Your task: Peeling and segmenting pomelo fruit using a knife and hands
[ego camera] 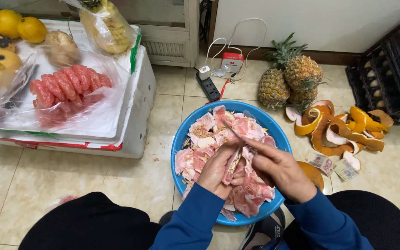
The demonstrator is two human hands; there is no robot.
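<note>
Left hand (218, 169) curled around a pink pomelo segment (231, 167), held just above the blue basin (181, 139); right hand (278, 171) gripping a thin knife (232, 129) whose blade points away over the scraps. Segment looks soft, wet, likely slippery and easily crushed; best cradled along its firmer back, lightly. Basin heaped with papery pink membrane and pith. Beyond: curled orange peel (339, 129) on the tiled floor, knobbly pineapples (292, 78), peeled segments in a clear bag (65, 88) on a foam box.
</note>
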